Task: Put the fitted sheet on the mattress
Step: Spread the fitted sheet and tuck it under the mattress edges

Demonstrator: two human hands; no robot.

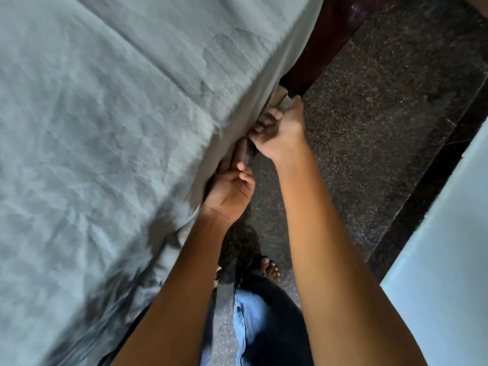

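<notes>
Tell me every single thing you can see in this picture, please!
sheet: one, grey-green, wrinkled, spread over the bed and hanging down its side
bed frame: one, dark red-brown, at the top, past the sheet's edge
floor: one, dark speckled stone, right of the bed
pale panel: one, whitish-blue, at the right edge; cannot tell what it is
jeans: one pair, light blue, bottom middle
foot: one, bare, on the floor beside the bed
left hand: one, against the sheet's hanging side, some fingers pointing along it
right hand: one, gripping the sheet's lower edge, just beyond the left hand
</notes>
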